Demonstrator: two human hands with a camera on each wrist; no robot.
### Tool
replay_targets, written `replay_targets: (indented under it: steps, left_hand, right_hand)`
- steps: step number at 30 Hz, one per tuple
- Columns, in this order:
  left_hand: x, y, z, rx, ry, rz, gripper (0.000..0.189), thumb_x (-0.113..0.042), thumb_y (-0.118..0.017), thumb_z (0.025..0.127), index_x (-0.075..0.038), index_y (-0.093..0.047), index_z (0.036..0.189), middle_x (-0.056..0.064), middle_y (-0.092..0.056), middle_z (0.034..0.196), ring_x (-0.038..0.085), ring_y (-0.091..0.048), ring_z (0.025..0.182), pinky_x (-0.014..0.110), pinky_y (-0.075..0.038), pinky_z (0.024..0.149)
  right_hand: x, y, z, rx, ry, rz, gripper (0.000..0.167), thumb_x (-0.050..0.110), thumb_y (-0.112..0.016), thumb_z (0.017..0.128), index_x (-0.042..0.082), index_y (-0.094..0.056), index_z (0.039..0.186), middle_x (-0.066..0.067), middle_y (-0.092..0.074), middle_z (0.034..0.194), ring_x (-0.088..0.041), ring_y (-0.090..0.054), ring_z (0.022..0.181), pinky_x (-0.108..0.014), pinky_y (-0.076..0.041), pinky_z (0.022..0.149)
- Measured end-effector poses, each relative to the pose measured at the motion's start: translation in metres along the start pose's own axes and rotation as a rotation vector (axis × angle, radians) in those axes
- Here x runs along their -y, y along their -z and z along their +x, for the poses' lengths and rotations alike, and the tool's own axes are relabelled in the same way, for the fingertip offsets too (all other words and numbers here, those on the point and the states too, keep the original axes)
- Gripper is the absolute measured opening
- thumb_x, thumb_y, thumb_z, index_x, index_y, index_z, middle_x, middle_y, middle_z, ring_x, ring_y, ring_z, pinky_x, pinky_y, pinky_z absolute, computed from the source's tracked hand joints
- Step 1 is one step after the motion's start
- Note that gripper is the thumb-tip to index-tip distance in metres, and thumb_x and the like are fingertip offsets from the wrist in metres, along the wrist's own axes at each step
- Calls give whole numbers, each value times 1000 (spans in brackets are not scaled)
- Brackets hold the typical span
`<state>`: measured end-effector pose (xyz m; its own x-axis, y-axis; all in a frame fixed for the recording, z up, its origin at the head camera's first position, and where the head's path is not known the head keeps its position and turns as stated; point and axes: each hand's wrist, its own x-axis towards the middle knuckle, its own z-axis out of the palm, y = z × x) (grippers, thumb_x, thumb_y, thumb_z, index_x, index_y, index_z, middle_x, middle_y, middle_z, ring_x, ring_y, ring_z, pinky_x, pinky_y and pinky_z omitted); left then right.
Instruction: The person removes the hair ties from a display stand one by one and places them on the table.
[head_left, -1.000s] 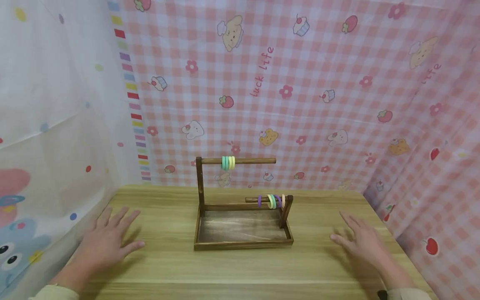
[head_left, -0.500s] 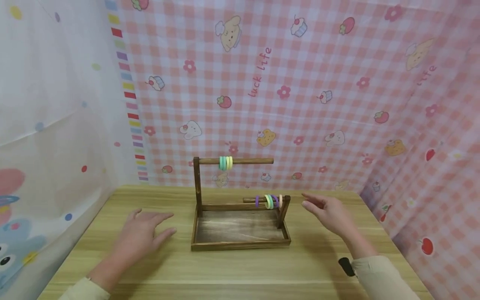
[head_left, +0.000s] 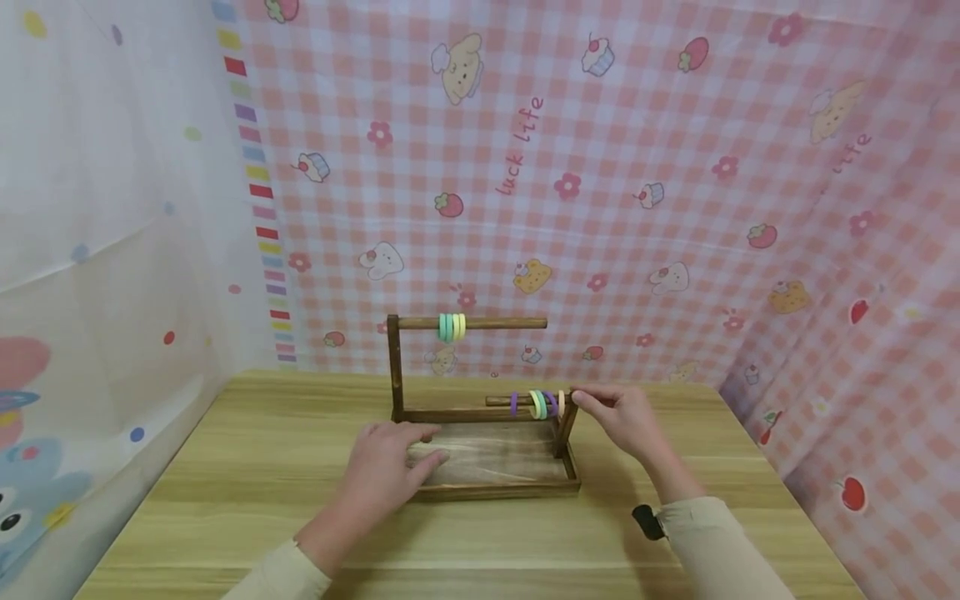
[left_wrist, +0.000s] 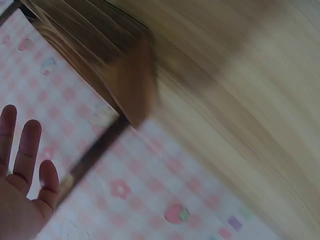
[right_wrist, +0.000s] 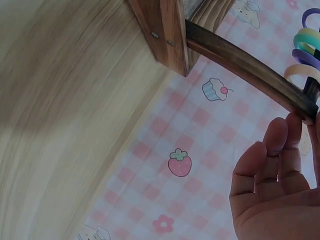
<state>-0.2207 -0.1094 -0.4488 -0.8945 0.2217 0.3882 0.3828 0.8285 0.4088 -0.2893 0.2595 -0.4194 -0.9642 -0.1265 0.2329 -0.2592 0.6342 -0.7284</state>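
A dark wooden stand [head_left: 495, 490] has a shallow tray base and two posts, each carrying a horizontal rod. Green and yellow hair-tie-like rings [head_left: 452, 327] hang on the upper rod. Purple, yellow, green and peach rings [head_left: 538, 404] hang on the lower rod. My right hand [head_left: 618, 417] pinches the top of the short right post [head_left: 567, 427] between thumb and fingers, close to the peach ring [right_wrist: 300, 72]. Over the tray's left front corner, my left hand [head_left: 382, 467] has its fingers spread and holds nothing. Contact with the tray rim there cannot be made out.
The stand sits on a light wood-grain table [head_left: 300, 450]. Behind it hangs a pink checked cloth [head_left: 480, 225], and a white patterned cloth [head_left: 112, 250] hangs at the left. A dark band piece [head_left: 648, 522] sits by the right sleeve.
Both hands have moved inward from the table's sides. The right hand has reached the short post's top; the left hand has come over the tray's left end. Stand and rings stay put.
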Motion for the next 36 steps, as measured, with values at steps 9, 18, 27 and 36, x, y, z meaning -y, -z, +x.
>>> replay_targets:
  steps: [9, 18, 27, 36]
  left_hand:
    - [-31, -34, 19, -95, -8, -78, 35, -46, -77, 98, -20, -81, 120, -11, -81, 87, -6, -38, 47, 52, -51, 97]
    - [-61, -56, 35, -160, 95, -166, 36, -52, -77, 96, -23, -83, 117, -12, -80, 78, -4, -43, 49, 44, -48, 89]
    - [-77, -70, 45, -218, 142, -146, 39, -56, -77, 94, -25, -84, 115, -12, -76, 68, -2, -55, 54, 37, -45, 82]
    - [-81, -82, 52, -280, 193, -162, 30, -49, -83, 92, -24, -86, 107, -10, -74, 62, 2, -62, 56, 37, -44, 78]
  right_hand:
    - [-5, -5, 1, 10, -83, 81, 42, 45, -68, 105, 12, -77, 131, -14, -76, 132, -36, -69, 128, -56, -55, 106]
    - [-10, -7, 1, 10, -122, 159, 49, 47, -69, 104, 8, -74, 135, -15, -74, 137, -37, -64, 135, -59, -50, 113]
    - [-10, -8, 0, 14, -154, 163, 47, 50, -69, 103, 15, -76, 134, -12, -74, 139, -37, -63, 137, -59, -49, 115]
    - [-9, -8, 0, 13, -174, 176, 47, 52, -69, 103, 17, -76, 134, -11, -73, 140, -37, -63, 137, -59, -49, 114]
